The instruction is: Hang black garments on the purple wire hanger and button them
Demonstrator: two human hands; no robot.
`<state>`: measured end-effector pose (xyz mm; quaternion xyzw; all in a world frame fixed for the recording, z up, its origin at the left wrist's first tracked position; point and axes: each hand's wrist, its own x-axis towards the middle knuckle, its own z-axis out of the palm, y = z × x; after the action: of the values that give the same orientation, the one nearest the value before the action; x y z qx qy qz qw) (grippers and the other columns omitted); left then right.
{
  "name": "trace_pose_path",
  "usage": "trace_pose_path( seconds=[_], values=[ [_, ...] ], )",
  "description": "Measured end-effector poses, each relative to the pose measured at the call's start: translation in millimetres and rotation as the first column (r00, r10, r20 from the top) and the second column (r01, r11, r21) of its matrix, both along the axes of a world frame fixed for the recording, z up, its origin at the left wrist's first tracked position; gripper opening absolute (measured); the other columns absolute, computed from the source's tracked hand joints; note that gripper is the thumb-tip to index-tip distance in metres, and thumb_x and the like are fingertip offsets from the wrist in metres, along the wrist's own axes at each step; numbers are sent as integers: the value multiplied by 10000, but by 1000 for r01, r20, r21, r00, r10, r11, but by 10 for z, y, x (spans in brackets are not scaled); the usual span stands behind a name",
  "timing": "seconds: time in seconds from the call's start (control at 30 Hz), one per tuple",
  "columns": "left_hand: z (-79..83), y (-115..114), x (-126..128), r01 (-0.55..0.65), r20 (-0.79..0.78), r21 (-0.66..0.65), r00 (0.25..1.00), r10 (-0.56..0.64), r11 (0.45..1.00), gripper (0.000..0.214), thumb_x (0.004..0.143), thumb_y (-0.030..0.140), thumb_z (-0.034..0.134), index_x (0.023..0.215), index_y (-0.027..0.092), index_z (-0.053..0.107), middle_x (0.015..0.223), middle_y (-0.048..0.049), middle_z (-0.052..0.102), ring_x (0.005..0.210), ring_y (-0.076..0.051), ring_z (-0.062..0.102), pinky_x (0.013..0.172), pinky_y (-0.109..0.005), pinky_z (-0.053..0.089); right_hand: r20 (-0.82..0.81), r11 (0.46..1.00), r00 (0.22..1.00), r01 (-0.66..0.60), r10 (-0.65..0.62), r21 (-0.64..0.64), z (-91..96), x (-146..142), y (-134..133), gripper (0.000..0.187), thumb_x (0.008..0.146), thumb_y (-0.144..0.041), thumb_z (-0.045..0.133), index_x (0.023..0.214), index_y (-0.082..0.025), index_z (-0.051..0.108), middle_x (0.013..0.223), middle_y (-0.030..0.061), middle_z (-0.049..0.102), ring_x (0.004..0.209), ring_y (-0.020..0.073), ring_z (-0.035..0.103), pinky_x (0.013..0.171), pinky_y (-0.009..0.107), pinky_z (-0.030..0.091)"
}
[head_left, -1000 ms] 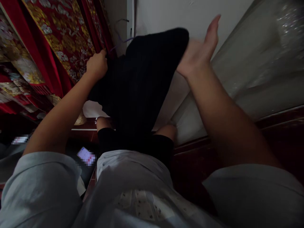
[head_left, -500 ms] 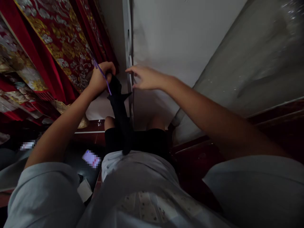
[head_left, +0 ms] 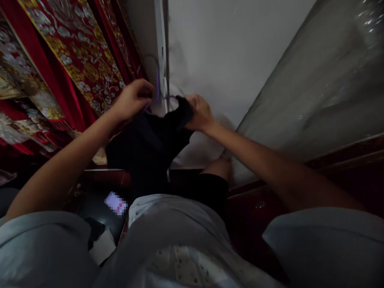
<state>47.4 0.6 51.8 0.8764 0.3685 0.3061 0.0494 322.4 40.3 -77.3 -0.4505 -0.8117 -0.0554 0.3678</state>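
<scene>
A black cloth garment [head_left: 144, 148] hangs spread between my hands over my lap; its exact kind is hard to tell in the dim light. My left hand [head_left: 133, 98] has its fingers curled at the garment's upper left, by a thin purple wire hanger [head_left: 158, 82]. The hanger's upper part rises beside those fingers, while its lower part is mostly hidden by cloth and blurred. On the other side, my right hand [head_left: 199, 112] is closed around the garment's upper right edge, a bunched fold lying along the palm.
Red drapes [head_left: 90, 60] with gold and silver embroidery hang at the left. Ahead are a pale wall [head_left: 228, 52] and a narrow metal upright [head_left: 163, 52]. Grey plastic sheeting [head_left: 324, 92] covers something at the right. A lit phone [head_left: 115, 203] lies on a dark surface below left.
The black garment has gone from a narrow hanging bundle to spread wide. My right hand, open and apart from it before, now grips its edge. The purple hanger has shifted right.
</scene>
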Motion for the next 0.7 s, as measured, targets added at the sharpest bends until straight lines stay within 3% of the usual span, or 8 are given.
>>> trace_pose_path(
  seconds=[0.1,0.13,0.2,0.3,0.4,0.53,0.6,0.7],
  values=[
    [122,41,-274,-309,145,128,946,291,942,209,922,327,500,1048,228,635,1093,-44,693,1025,-219,589,964,-442,492,-127,981,973,190,-192,-27,-27,315,156,750,743,-287,781,1409,-104,487,1433,243,513,1362,429,449,1191,574,313],
    [127,0,-307,-349,172,174,931,321,921,210,948,304,461,1049,233,630,1093,-39,690,1029,-216,582,960,-441,487,-172,974,959,225,-226,-30,-16,386,191,723,759,-290,782,1390,-105,482,1438,249,504,1365,426,436,1197,578,289],
    [66,-135,-281,-311,150,229,948,282,922,238,965,243,422,1089,233,625,1095,-44,686,1025,-211,601,943,-429,493,-256,967,933,253,-253,-35,61,458,222,655,808,-333,783,1348,-125,477,1432,249,501,1374,412,408,1204,573,256],
    [-178,-339,-78,-188,-188,169,957,219,968,390,963,218,443,1327,217,583,1064,-72,713,957,-243,672,886,-426,521,-319,974,922,222,-221,-36,289,403,179,557,865,-397,774,1277,-159,485,1389,239,519,1392,402,353,1189,551,259],
    [-512,-387,181,-226,-560,93,793,239,970,667,968,237,470,1619,171,341,1124,-124,739,952,-319,716,843,-446,536,-288,984,942,175,-172,-12,528,241,103,507,901,-437,749,1247,-162,499,1327,228,544,1378,407,351,1166,548,291],
    [-906,-219,407,-333,-604,68,736,305,940,814,996,221,459,1708,138,74,1269,-179,705,1097,-343,711,908,-427,546,-152,988,979,148,-138,53,637,144,74,579,938,-511,669,1343,-134,499,1332,240,542,1344,439,396,1149,609,310],
    [-1056,-122,451,-408,-595,62,718,362,911,772,1006,218,467,1704,146,145,1322,-199,675,1139,-350,700,941,-430,543,-73,983,987,150,-143,102,587,220,103,649,938,-556,629,1419,-148,479,1362,238,534,1323,455,424,1125,640,331],
    [-1240,-46,462,-440,-619,29,697,362,898,541,1021,247,493,1556,162,498,1334,-196,665,1141,-357,701,943,-426,546,43,974,987,143,-153,176,421,451,168,753,935,-604,578,1534,-180,407,1419,230,518,1301,462,459,1087,649,368]
  ],
)
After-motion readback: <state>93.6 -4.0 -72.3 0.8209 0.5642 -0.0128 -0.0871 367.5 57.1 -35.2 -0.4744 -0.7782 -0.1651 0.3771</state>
